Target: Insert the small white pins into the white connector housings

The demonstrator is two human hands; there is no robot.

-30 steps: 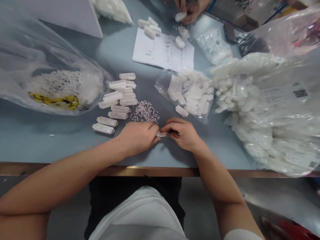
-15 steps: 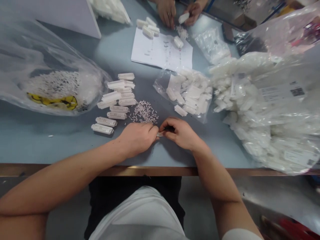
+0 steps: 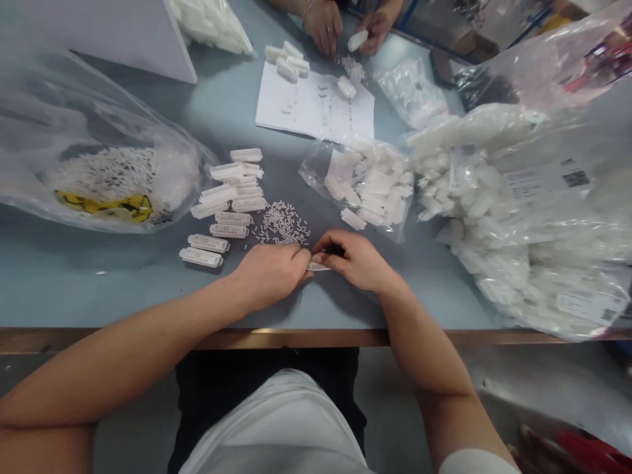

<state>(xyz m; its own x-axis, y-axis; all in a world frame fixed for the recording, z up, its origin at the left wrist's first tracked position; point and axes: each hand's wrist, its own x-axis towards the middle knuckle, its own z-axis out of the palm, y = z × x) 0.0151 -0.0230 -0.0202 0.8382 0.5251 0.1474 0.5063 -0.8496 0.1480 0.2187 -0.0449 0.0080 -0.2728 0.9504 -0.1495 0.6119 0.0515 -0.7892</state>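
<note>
On the left of the gray-blue table lies a big clear bag full of tiny white bits, with a yellow label inside. Next to it, white plastic blocks lie in loose rows, and just right of them sits a small heap of tiny pale pieces. The person's left hand rests just below that heap. Its fingers are curled and pressed together, pinching one end of a thin white strip. The strip sits between the two hands, near the middle of the table. The right hand curls over the other end, its fingers close together. Something dark shows under them, but it is too hidden to tell what it is. Up ahead, a sheet of paper has white blocks on it, and another person's hand holds one more block. Further right are a small clear bag of blocks and a huge, stuffed clear bag.
</note>
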